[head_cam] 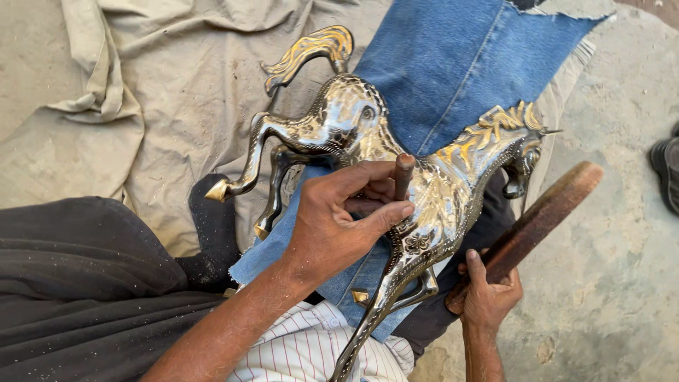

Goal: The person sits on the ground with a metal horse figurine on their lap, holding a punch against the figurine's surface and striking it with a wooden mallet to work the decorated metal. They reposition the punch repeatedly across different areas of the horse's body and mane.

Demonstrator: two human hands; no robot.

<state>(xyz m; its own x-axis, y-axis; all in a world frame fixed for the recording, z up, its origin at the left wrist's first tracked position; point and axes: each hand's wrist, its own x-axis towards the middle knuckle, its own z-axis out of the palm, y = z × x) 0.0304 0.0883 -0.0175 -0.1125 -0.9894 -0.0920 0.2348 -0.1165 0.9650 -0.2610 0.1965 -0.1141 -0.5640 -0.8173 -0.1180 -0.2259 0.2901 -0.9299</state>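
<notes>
**Engraving well along on metal horse**

Left hand (332, 226) pinches a chisel (403, 173) against the horse figure (431, 198) lying on denim cloth (453, 64); right hand (488, 297) grips a wooden mallet (537, 219). Flank patterns look cut (legs seemingly still plain).

Both forearms are bare, with no sleeve reaching as far as the wrists. The left hand (339, 219) and the right hand (488, 297) wear no gloves, and no rings or watch show. Near the bottom edge, between the arms, lies a white shirt (311, 350) with thin dark red stripes. On the near left, dark grey trousers (85, 283) cover the leg, their loose, creased cloth dotted with pale dust and small specks.
</notes>
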